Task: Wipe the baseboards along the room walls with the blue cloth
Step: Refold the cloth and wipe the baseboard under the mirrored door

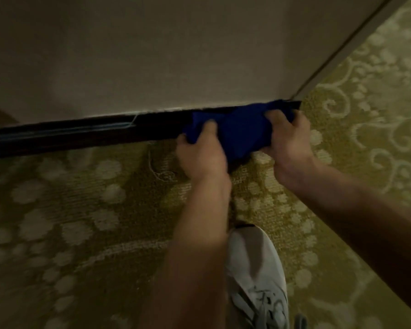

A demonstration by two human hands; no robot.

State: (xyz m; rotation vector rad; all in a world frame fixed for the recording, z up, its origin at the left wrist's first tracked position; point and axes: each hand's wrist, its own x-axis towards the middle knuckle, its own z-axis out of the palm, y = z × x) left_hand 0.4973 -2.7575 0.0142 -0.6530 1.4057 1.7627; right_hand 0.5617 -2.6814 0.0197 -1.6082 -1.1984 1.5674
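Baseboard (pixel 81 134): dark strip at the foot of the beige wall (pixel 140 55), running from the left edge to the outside corner at about 1 o'clock of the view; a pale streak lies along its left stretch.
Loose thread (pixel 152 162): pale strand on the carpet just below the strip, at 9 o'clock from the left hand.
Left hand (pixel 201 155): fingers curled round the left end of the cloth, thumb on top, gripping it.
Blue cloth (pixel 240 131): bunched between both hands and pressed on the baseboard's right end at the corner; its middle lies at 2 o'clock from the left hand and 9 o'clock from the right hand.
Right hand (pixel 287 143): fingers curled over the cloth's right end, grasping it against the corner.
White sneaker (pixel 254 276): on the patterned green carpet (pixel 57 222), at 6 o'clock from the cloth, between the two forearms.
Second wall face: runs off toward 1 o'clock beyond the corner.
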